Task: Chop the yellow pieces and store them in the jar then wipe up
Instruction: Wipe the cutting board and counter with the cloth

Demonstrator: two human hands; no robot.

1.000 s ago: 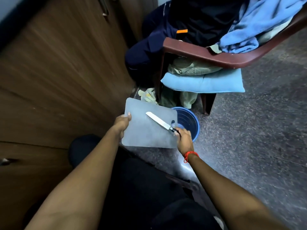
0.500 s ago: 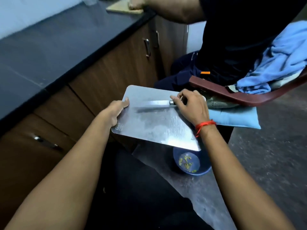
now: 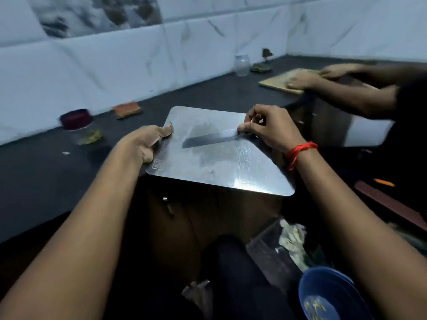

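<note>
Steel chopping board (image 3: 221, 165) lying half over the near edge of a dark counter (image 3: 46, 169); whether it rests there or is held up cannot be told. The left hand (image 3: 147, 142) grips the board's left edge, thumb on top and fingers curled underneath. The right hand (image 3: 270, 128), with a red thread (image 3: 300, 151) round its wrist, is closed around the handle of a knife (image 3: 208, 140) at the board's far right corner. The blade lies flat on the bare metal, pointing left.

Low at the near right, partly behind the right forearm, a blue bowl (image 3: 328, 294) holds small yellow pieces (image 3: 315, 306). On the counter to the far left stands a blurred jar (image 3: 76, 122) with a dark red lid and something yellow-green in its lower part. An orange sponge (image 3: 126, 109) lies just to its right. Farther right by the wall is a clear glass jar (image 3: 242, 65). Another person's hands rest on a wooden board (image 3: 277, 83) at the far right.
</note>
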